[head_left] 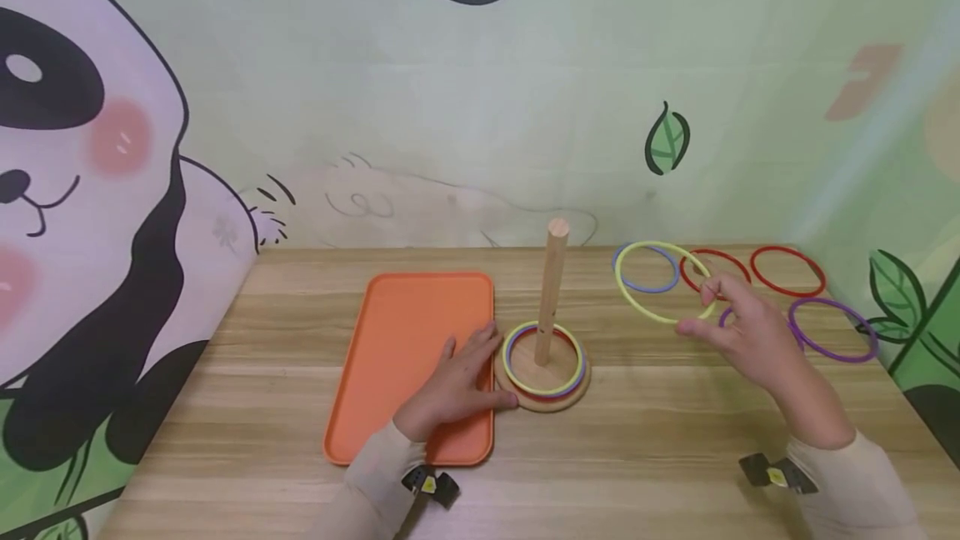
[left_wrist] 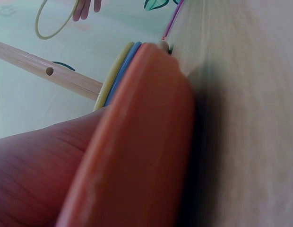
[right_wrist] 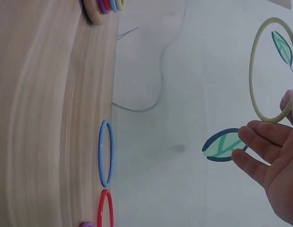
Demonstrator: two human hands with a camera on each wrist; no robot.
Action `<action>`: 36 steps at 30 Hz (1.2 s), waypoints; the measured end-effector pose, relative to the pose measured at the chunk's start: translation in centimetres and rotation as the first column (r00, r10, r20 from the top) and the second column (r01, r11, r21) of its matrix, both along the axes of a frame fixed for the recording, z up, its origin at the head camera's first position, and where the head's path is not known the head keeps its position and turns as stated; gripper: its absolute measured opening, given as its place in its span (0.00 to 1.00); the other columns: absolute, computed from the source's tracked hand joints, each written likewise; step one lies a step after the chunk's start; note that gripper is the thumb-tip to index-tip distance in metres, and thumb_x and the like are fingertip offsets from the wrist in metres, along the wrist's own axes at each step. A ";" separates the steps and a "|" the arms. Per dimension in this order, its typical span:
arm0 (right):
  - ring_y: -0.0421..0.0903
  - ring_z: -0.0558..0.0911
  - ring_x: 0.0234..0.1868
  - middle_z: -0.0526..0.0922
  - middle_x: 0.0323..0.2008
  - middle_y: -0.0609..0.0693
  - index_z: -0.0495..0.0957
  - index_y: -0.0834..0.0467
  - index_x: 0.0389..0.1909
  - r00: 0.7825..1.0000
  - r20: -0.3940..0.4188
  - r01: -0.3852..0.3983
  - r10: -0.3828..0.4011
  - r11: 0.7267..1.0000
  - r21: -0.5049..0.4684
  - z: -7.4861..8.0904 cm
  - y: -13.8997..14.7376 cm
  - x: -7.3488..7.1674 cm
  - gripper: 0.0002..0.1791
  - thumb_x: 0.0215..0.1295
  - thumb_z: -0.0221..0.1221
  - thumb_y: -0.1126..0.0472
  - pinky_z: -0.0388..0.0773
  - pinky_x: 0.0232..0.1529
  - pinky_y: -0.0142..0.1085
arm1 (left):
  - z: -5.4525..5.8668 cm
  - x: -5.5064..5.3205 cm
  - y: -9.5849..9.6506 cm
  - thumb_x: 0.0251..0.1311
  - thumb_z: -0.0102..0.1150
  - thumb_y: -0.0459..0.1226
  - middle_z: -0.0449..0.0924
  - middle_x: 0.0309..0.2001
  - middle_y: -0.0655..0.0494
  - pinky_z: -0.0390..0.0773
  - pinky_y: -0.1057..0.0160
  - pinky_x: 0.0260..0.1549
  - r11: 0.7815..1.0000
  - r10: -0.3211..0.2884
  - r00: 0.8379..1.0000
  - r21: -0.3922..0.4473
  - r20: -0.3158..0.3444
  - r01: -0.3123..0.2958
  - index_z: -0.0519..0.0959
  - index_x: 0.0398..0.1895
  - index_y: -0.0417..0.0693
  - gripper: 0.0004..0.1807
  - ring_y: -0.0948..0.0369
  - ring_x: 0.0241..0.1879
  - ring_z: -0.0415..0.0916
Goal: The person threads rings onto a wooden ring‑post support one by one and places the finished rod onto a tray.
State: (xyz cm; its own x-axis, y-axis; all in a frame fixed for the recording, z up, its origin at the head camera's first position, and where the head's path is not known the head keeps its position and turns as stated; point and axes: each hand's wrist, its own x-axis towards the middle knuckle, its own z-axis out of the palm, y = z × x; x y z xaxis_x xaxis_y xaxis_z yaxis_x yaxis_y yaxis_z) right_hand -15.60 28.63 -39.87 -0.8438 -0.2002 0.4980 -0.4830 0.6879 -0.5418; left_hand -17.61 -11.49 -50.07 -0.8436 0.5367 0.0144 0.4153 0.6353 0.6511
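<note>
Your orange tray (head_left: 412, 340) lies left of the frame's centre, your left hand (head_left: 457, 382) spread flat across its right edge, thumb reaching the base of the wooden peg stand (head_left: 552, 290). Around that upright peg lie yellow, blue and red rings, stacked on the base.

Your right hand (head_left: 757, 348), right of centre, pinches a yellow ring (head_left: 656, 244) between thumb and finger, raised off the desk (head_left: 637, 457).

On the wood-grain desk, upper right, you have a blue ring (head_left: 651, 290), two red rings and purple rings. A panda mural (head_left: 135, 48) covers the wall at left; painted leaves show elsewhere.

One purple ring is mostly hidden behind your right hand. The left wrist view is largely blocked by the tray; the right wrist view cuts off your hand at its right edge.
</note>
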 end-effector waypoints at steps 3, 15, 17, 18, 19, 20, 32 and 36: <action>0.31 0.63 0.18 0.64 0.28 0.43 0.69 0.56 0.39 1.000 0.027 -0.013 0.013 1.000 -0.024 0.2 0.0 -0.1 0.28 0.55 0.76 0.46 0.62 0.18 0.30 | 0.0 0.0 0.0 0.61 0.75 0.55 0.48 0.85 0.45 0.31 0.35 0.77 1.000 0.000 1.000 0.002 0.001 0.000 0.59 0.83 0.40 0.55 0.48 0.84 0.44; 0.33 0.59 0.20 0.67 0.24 0.42 0.71 0.57 0.35 0.991 -0.134 -0.011 0.009 1.000 -0.016 1.4 0.1 -0.6 0.40 0.51 0.58 0.21 0.59 0.22 0.30 | 0.2 0.1 0.0 0.61 0.75 0.55 0.48 0.85 0.45 0.30 0.36 0.78 1.000 0.003 1.000 -0.009 0.013 -0.003 0.59 0.83 0.41 0.55 0.49 0.84 0.43; 0.33 0.57 0.20 0.65 0.23 0.41 0.71 0.57 0.34 0.988 -0.153 -0.017 0.013 1.000 -0.025 1.7 0.0 -0.7 0.41 0.51 0.56 0.20 0.56 0.21 0.32 | 0.2 0.0 0.0 0.61 0.75 0.55 0.48 0.85 0.46 0.30 0.36 0.78 1.000 0.004 1.000 -0.006 0.016 -0.003 0.59 0.83 0.40 0.55 0.49 0.84 0.43; 0.33 0.57 0.20 0.64 0.22 0.40 0.71 0.57 0.34 0.987 -0.157 -0.021 0.016 0.999 -0.031 1.8 0.0 -0.7 0.41 0.51 0.56 0.20 0.56 0.21 0.32 | 0.2 0.0 0.0 0.61 0.75 0.56 0.48 0.85 0.46 0.30 0.36 0.78 1.000 0.004 1.000 -0.007 0.016 -0.004 0.59 0.83 0.40 0.55 0.49 0.84 0.43; 0.32 0.55 0.20 0.64 0.22 0.39 0.71 0.57 0.34 0.986 -0.166 -0.024 0.018 0.999 -0.033 1.9 -0.1 -0.7 0.41 0.51 0.56 0.20 0.56 0.21 0.32 | 0.2 0.0 0.0 0.61 0.75 0.56 0.48 0.85 0.46 0.30 0.36 0.78 1.000 0.004 1.000 -0.005 0.018 -0.004 0.59 0.83 0.40 0.55 0.49 0.84 0.43; 0.31 0.56 0.19 0.63 0.22 0.38 0.71 0.57 0.34 0.984 -0.175 -0.029 0.023 0.999 -0.033 2.0 -0.1 -0.8 0.40 0.52 0.56 0.20 0.56 0.20 0.31 | 0.2 0.0 0.0 0.61 0.75 0.55 0.48 0.85 0.45 0.30 0.36 0.78 1.000 0.003 1.000 -0.003 0.020 -0.003 0.59 0.83 0.40 0.55 0.49 0.84 0.43; 0.31 0.55 0.22 0.72 0.26 0.43 0.71 0.59 0.34 0.975 -0.217 -0.058 0.043 0.997 -0.059 3.7 -1.0 -1.1 0.41 0.51 0.57 0.22 0.56 0.25 0.32 | 0.4 0.0 0.0 0.61 0.74 0.55 0.48 0.85 0.45 0.30 0.36 0.78 1.000 0.000 1.000 -0.004 0.021 0.000 0.59 0.83 0.39 0.55 0.49 0.84 0.42; 0.35 0.62 0.23 0.84 0.36 0.41 0.70 0.61 0.34 0.974 -0.219 -0.076 0.056 0.994 -0.081 4.5 -1.4 -1.1 0.42 0.52 0.57 0.22 0.59 0.27 0.30 | 0.2 0.0 0.0 0.61 0.75 0.55 0.48 0.85 0.44 0.30 0.36 0.78 1.000 0.001 1.000 0.001 0.016 -0.001 0.59 0.83 0.39 0.55 0.48 0.84 0.43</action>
